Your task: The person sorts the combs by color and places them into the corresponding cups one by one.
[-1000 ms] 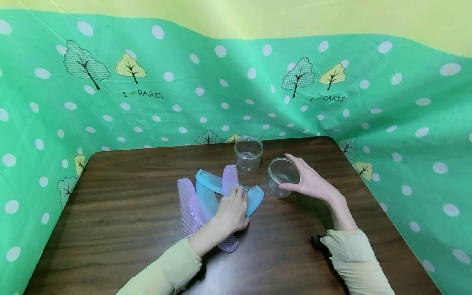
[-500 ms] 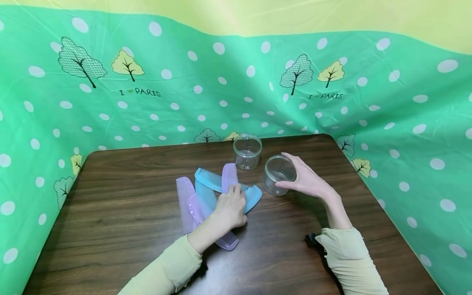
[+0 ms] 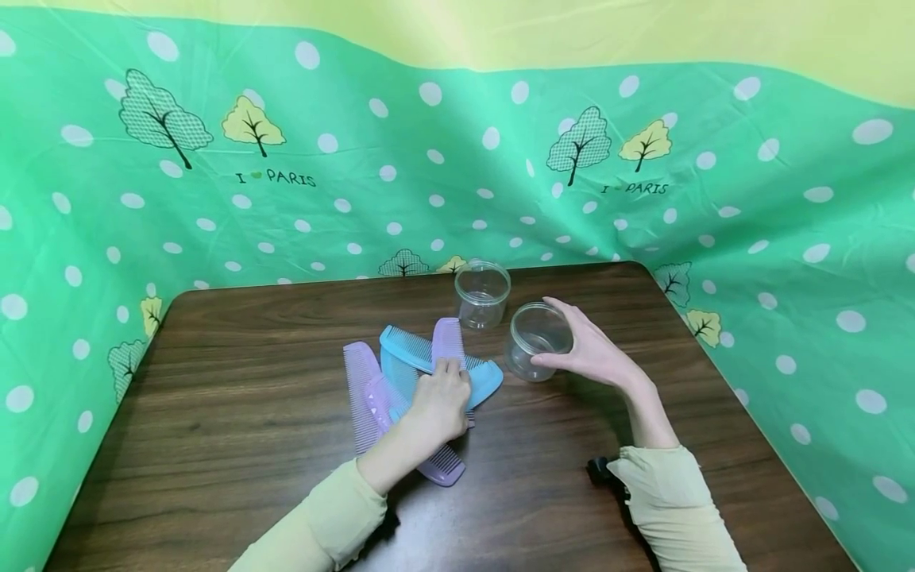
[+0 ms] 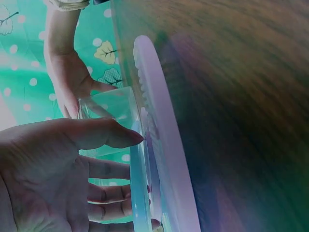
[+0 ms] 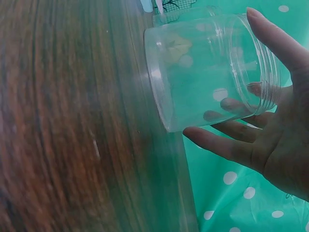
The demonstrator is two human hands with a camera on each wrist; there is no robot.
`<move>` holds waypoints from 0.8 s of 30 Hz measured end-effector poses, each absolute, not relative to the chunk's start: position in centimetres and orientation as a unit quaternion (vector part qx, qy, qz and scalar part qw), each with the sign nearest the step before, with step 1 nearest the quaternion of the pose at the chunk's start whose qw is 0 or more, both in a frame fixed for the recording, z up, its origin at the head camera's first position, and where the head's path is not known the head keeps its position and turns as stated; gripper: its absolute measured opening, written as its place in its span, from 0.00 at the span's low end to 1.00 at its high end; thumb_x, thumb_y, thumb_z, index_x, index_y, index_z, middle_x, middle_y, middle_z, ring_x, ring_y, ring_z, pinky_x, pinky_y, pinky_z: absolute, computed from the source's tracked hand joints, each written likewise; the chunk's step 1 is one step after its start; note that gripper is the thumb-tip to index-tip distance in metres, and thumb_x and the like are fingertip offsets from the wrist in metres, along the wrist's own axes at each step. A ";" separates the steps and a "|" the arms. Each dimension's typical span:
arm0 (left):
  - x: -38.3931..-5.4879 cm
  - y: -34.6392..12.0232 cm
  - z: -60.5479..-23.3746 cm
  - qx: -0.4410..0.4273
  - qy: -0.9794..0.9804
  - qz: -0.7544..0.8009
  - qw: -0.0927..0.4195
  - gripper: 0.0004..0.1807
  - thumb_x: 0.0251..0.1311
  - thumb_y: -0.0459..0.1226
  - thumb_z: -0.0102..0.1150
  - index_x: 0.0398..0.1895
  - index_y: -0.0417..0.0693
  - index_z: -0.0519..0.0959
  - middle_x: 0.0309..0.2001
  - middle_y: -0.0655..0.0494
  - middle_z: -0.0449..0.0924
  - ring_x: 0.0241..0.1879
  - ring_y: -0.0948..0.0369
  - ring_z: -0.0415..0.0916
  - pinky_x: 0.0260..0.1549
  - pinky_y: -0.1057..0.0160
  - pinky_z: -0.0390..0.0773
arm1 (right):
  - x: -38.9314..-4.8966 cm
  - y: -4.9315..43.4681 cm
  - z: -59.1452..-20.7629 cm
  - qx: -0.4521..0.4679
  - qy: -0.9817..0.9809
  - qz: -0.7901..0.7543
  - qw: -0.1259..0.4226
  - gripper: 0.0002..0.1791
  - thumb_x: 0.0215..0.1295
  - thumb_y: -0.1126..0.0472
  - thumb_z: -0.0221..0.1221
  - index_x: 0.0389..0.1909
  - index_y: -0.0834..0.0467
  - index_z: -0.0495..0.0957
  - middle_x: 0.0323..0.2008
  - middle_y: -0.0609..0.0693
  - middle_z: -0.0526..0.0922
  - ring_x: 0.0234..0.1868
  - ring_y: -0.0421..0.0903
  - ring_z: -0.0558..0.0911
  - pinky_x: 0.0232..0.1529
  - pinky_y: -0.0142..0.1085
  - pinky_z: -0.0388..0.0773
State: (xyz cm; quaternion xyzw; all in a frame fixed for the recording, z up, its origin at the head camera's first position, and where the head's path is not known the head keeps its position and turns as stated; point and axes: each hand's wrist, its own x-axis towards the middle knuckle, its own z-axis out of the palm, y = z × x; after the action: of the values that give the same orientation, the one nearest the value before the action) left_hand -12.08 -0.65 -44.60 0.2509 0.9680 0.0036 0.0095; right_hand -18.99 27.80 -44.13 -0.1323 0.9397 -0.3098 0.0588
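Several purple and blue combs lie overlapped in a fanned pile near the middle of the table. My left hand (image 3: 443,397) reaches over the pile and grips a blue comb (image 3: 488,384) between thumb and fingers. In the left wrist view that blue comb (image 4: 138,193) stands edge-on beside the thumb, with a purple comb (image 4: 169,135) below it. A purple comb (image 3: 447,338) sticks out beyond my knuckles. Right of the pile, my right hand (image 3: 593,349) holds a clear jar (image 3: 525,349) without a lid, thumb and fingers around its threaded neck (image 5: 268,72).
A second clear open jar (image 3: 482,306) stands behind, near the table's back edge. Another purple comb (image 3: 362,397) lies at the pile's left side. The brown wooden table (image 3: 250,413) meets a green dotted curtain (image 3: 343,183) at the back and sides.
My left hand has shifted slightly left with the blue comb, and purple comb teeth now show beside the hand. My right hand and the jar have shifted slightly left.
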 end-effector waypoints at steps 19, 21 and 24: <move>-12.0 -3.2 -43.3 0.239 0.966 0.096 0.003 0.24 0.42 0.36 0.81 0.42 0.40 0.79 0.43 0.44 0.75 0.47 0.49 0.74 0.27 0.54 0.86 | -18.9 27.4 -44.2 -0.150 0.930 -0.333 0.051 0.60 0.51 0.38 0.76 0.81 0.44 0.53 0.76 0.53 0.63 0.73 0.56 0.68 0.68 0.62 0.71; -12.0 -3.6 -43.0 0.235 0.966 0.108 0.002 0.24 0.42 0.35 0.80 0.43 0.40 0.78 0.42 0.45 0.73 0.45 0.50 0.73 0.25 0.55 0.85 | -18.8 27.4 -44.3 -0.150 0.929 -0.335 0.051 0.60 0.51 0.38 0.76 0.81 0.44 0.53 0.76 0.53 0.63 0.73 0.57 0.68 0.68 0.61 0.71; -12.0 -4.1 -42.6 0.231 0.965 0.123 -0.012 0.28 0.41 0.33 0.80 0.47 0.39 0.78 0.42 0.45 0.73 0.43 0.51 0.71 0.23 0.55 0.84 | -18.7 27.4 -44.3 -0.151 0.928 -0.336 0.053 0.60 0.51 0.38 0.76 0.81 0.44 0.53 0.76 0.53 0.63 0.73 0.57 0.68 0.68 0.61 0.71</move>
State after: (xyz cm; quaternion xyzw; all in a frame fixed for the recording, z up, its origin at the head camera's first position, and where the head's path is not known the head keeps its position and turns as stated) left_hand -12.01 -4.07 -42.57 0.2309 0.9651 0.1228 -0.0122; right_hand -18.75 27.40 -44.31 -0.1506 0.9284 -0.3357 0.0528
